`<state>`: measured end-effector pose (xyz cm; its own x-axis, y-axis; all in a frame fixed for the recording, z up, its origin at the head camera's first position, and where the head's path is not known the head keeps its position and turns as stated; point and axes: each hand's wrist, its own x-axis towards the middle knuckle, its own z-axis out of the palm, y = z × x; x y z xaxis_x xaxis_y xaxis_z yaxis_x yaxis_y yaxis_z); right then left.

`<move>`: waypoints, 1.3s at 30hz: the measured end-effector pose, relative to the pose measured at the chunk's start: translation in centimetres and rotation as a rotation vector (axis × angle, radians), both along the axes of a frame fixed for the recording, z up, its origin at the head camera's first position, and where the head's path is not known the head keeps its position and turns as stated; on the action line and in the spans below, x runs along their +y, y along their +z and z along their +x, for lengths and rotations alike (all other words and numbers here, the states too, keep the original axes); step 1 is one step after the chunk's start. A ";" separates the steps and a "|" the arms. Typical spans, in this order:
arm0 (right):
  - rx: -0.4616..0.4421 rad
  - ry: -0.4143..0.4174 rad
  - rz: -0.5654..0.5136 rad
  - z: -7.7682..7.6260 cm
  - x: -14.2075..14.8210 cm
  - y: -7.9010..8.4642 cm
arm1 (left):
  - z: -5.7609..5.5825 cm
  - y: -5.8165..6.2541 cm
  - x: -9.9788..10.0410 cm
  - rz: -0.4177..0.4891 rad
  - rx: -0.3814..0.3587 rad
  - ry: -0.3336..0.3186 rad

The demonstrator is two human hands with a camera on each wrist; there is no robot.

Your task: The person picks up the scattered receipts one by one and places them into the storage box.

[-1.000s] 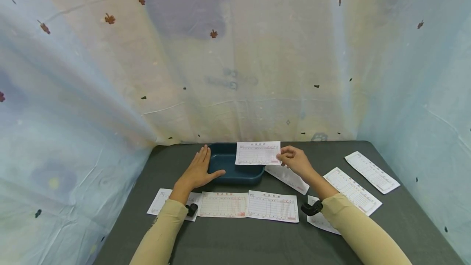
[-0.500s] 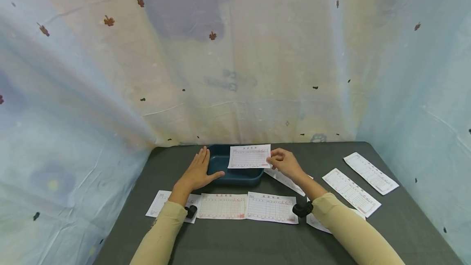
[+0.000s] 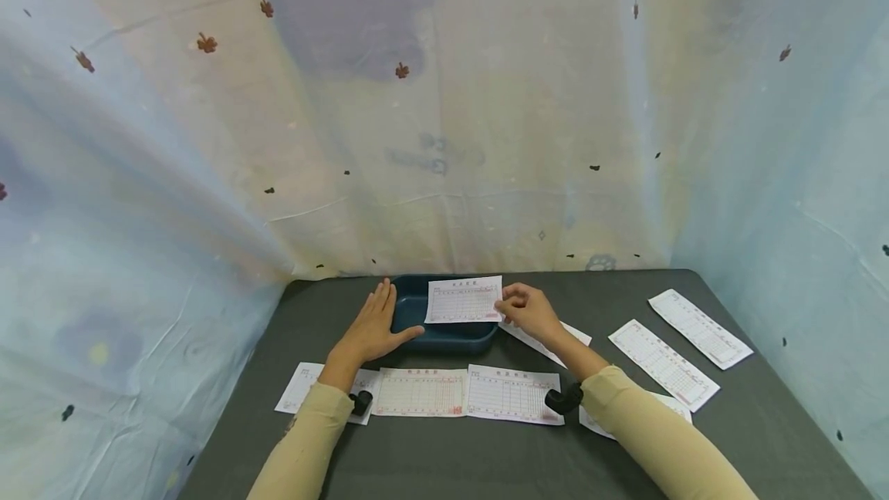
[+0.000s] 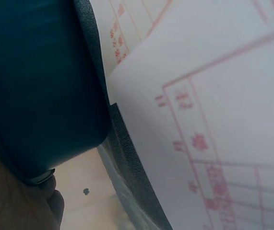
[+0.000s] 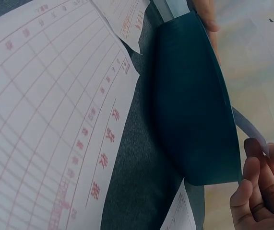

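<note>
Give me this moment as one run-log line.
right hand grip: pinches paper by right edge, over tray | left hand grip: straight fingers against tray's left side | other papers: spread on table

Dark table (image 3: 444, 461) bears blue tray (image 3: 444, 343) and seven printed slips (image 3: 420, 392)

The tray sits near the far edge, one slip (image 3: 526, 337) beside its right end. Two lie side by side in front, one to the left, three to the right.

Smooth, softly glossy plastic is seen in the tray (image 3: 444, 342), matt paper in the forms (image 3: 463, 301), coarse-looking cloth on the table (image 3: 444, 457).
</note>
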<state>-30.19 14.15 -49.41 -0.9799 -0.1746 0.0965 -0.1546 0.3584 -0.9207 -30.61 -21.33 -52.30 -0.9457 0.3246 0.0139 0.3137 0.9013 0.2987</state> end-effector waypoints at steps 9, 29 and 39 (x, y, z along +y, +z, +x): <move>0.007 0.043 -0.020 -0.3 -1.2 0.1 | 0.1 -0.3 0.0 0.003 0.023 0.003; 0.006 0.051 0.073 -0.4 -2.5 -0.1 | 0.5 0.6 0.2 -0.019 0.008 0.002; 0.016 0.061 0.113 -0.3 -2.6 -0.2 | 0.4 0.4 0.1 -0.004 0.019 -0.008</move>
<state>-30.50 11.58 -49.66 -0.9656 -0.2446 0.0885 -0.1936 0.4488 -0.8724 -30.19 -21.20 -51.89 -0.9426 0.3326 0.0303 0.3268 0.8998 0.2889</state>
